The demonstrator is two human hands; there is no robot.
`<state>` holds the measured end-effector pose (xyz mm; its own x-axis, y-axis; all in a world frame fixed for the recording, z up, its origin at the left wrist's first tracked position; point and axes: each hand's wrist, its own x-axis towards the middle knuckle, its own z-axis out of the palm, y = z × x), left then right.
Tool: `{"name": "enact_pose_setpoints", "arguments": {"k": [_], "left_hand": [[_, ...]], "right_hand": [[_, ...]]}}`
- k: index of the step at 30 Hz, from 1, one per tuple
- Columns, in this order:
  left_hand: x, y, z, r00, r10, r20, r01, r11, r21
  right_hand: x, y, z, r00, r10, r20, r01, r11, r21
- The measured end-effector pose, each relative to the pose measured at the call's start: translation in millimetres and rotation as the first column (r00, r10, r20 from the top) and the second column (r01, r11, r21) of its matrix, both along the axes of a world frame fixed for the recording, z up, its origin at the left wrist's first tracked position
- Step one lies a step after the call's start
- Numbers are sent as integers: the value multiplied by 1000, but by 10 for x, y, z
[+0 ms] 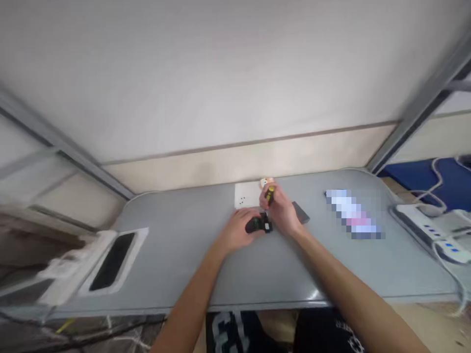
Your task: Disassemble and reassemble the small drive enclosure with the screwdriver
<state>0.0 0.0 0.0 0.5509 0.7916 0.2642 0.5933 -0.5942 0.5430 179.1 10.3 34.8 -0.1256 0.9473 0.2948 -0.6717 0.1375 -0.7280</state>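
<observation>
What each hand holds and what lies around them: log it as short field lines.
Left hand: holds black device
Right hand: grips yellow tool near the device
Surface: gray table
Behind left hand: white pad, small dark specks on it
Right side: pixelated item, then white power strip
Left side: black slab

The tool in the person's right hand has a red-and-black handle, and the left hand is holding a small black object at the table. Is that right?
Not quite: the head view shows that the handle of the tool is yellow and black, not red and black. The right hand does hold it, and the left hand holds the small black object at the table.
</observation>
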Motion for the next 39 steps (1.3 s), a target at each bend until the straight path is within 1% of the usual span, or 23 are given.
{"name": "enact_pose_setpoints", "arguments": {"k": [4,10,14,19,25,29,31,34,36,39], "left_hand": [[1,-2,-6,1000,-5,2,5,1000,-7],[7,8,-11,1000,-19,21,19,1000,-9],[14,3,-16,1000,-9,23,9,1000,0],[21,-9,-16,999,-7,33,6,1000,27],[35,27,-53,988,-13,154,-1,996,87],[16,68,-90,983,5,185,-25,994,107],[-3,92,-103,978,37,205,-62,991,115],[-21,138,-71,960,155,235,-188,974,129],[-4,182,3,946,241,215,-273,953,130],[93,291,155,944,309,112,-322,937,132]], "right_hand": [[14,14,25,999,-32,30,33,999,-3],[20,-9,27,999,-1,43,2,1000,-21],[41,-11,49,998,-38,42,39,999,-23],[53,-20,90,999,-33,-29,32,999,-33],[95,-16,155,991,-60,-123,46,992,-115],[179,33,154,972,-80,-220,49,988,-146],[239,71,133,955,-105,-278,63,986,-157],[340,139,98,930,-129,-345,54,974,-220],[406,187,83,919,-141,-367,38,961,-273],[488,243,77,915,-162,-369,36,945,-324]]}}
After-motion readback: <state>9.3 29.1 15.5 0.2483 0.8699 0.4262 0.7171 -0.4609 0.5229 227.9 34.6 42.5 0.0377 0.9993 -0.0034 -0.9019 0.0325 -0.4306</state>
